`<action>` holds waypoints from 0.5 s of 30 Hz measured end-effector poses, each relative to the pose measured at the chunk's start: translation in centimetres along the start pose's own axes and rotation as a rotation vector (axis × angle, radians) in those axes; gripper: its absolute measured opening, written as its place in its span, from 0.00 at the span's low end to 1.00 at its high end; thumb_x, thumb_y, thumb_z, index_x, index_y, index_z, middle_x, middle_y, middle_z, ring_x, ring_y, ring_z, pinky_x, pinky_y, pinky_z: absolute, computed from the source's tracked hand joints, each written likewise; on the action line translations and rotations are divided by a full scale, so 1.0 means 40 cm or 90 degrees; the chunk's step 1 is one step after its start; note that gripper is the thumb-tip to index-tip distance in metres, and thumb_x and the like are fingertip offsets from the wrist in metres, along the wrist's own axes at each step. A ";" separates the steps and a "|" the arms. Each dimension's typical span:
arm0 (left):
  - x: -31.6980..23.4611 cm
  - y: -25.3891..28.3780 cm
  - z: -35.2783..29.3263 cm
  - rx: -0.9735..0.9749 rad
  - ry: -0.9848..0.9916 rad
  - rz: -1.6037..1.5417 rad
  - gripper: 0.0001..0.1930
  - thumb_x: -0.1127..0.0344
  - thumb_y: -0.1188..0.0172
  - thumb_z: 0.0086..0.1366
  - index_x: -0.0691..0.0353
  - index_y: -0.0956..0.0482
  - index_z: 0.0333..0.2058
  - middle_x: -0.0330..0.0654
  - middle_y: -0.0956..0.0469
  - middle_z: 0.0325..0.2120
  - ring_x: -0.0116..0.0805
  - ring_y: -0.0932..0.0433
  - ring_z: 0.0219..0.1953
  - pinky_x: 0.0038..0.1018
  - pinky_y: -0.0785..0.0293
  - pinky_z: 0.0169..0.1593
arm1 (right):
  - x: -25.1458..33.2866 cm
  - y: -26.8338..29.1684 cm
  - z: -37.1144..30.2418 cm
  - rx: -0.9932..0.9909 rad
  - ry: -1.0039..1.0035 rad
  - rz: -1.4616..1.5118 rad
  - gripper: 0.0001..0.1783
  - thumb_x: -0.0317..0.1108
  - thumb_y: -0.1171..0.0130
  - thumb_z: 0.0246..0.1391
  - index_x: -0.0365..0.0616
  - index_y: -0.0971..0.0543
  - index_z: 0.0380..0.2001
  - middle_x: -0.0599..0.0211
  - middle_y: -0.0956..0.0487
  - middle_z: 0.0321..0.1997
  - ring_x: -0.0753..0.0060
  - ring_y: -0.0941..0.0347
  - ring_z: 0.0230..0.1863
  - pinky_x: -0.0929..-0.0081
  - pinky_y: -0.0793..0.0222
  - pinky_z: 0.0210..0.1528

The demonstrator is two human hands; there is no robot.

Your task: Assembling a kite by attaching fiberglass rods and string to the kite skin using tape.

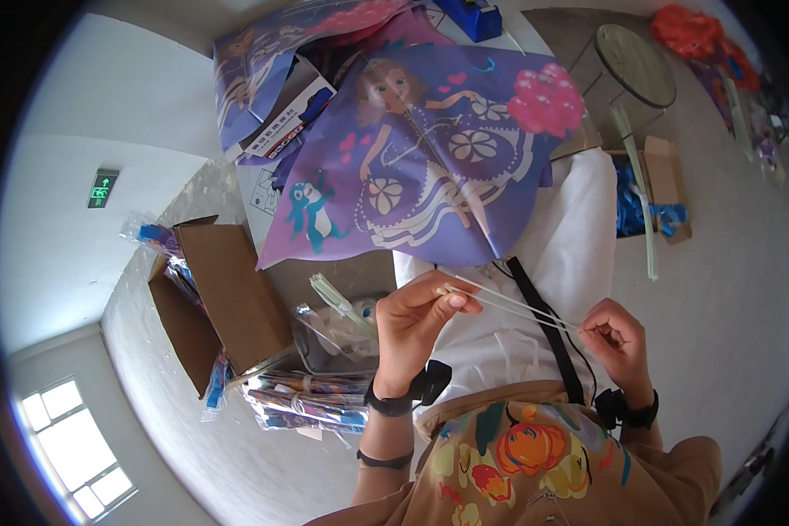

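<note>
1. A purple printed sheet (447,180) lay spread beyond the lap, partly covering the white trousers (579,206) and hiding what was beneath.
2. At left, a brown cardboard box (245,285) stood open and tilted, holding colourful plastic-wrapped packages (181,273).
3. At right, an open carton (666,171) held blue material (627,210); a bundle of long pale sticks (640,197) crossed in front of it.
4. Near that carton stood a round stool (637,66).
5. A grey tub (316,355) held clear plastic bags; the left hand and wrist partly blocked it.
6. The left hand (421,316) pinched between thumb and forefinger; the right hand (614,337) was curled, its fingertips narrow on the opposite ends.
7. Thin white rods (517,303) spanned the gap between both hands, above the lap.
</note>
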State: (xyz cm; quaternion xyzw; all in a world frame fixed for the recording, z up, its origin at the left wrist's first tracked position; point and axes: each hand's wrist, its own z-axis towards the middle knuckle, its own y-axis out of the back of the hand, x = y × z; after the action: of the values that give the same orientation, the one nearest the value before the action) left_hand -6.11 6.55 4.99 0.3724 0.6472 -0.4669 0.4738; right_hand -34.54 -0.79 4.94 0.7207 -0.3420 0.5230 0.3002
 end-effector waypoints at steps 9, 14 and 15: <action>-0.010 -0.006 0.002 -0.037 0.045 0.032 0.08 0.72 0.40 0.67 0.74 0.18 0.33 0.50 0.17 0.30 0.37 0.18 0.42 0.31 0.25 0.47 | 0.002 0.003 0.001 0.001 -0.002 -0.019 0.03 0.22 0.40 0.58 0.36 0.24 0.31 0.69 0.27 0.33 0.85 0.34 0.29 0.87 0.39 0.31; -0.014 0.002 0.004 -0.026 0.058 0.065 0.09 0.73 0.40 0.66 0.76 0.19 0.36 0.49 0.17 0.30 0.35 0.18 0.40 0.29 0.25 0.45 | 0.000 0.006 0.001 -0.004 0.010 -0.039 0.03 0.23 0.40 0.58 0.36 0.24 0.31 0.69 0.27 0.33 0.85 0.34 0.28 0.87 0.39 0.31; -0.014 0.004 0.004 -0.021 0.059 0.075 0.09 0.73 0.39 0.66 0.77 0.19 0.36 0.49 0.17 0.30 0.34 0.18 0.39 0.28 0.25 0.44 | 0.001 0.006 0.001 -0.004 0.010 -0.039 0.03 0.23 0.40 0.58 0.36 0.24 0.31 0.69 0.27 0.33 0.85 0.34 0.28 0.87 0.39 0.31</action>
State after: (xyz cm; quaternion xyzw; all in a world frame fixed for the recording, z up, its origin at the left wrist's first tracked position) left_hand -5.75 6.43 5.44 0.4233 0.6531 -0.4099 0.4757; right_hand -34.70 -0.97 4.98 0.7256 -0.3189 0.5182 0.3213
